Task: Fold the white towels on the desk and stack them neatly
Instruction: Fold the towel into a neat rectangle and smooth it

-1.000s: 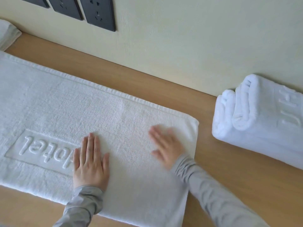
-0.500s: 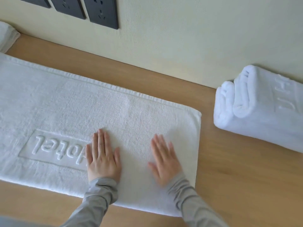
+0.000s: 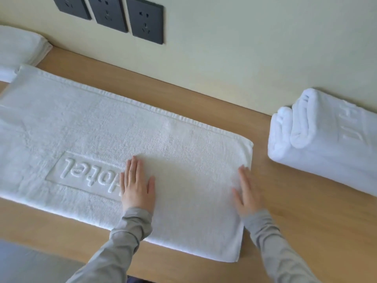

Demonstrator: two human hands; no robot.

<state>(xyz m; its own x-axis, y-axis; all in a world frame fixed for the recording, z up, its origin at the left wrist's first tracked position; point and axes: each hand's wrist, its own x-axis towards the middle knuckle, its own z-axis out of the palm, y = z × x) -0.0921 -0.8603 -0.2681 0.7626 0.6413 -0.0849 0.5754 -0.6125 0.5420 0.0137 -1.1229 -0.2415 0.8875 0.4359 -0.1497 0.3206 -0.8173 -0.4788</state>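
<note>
I see the long white towel [image 3: 102,129] spread flat along the wooden desk [image 3: 306,221], embossed "Hotel" panel facing up. Left hand [image 3: 137,188] lies flat on it, fingers straight and together, covering the panel's right end, gripping nothing. Right hand [image 3: 247,195] is also flat with fingers extended, pressing near the towel's right edge; slightly blurred, holding nothing. Both arms are in grey sleeves [image 3: 126,237]. Folded white towels [image 3: 326,144] sit stacked at the right against the wall, apart from the flat one. Another white towel [image 3: 18,45] is far left. Dark sockets [image 3: 146,23] are on the wall.
</note>
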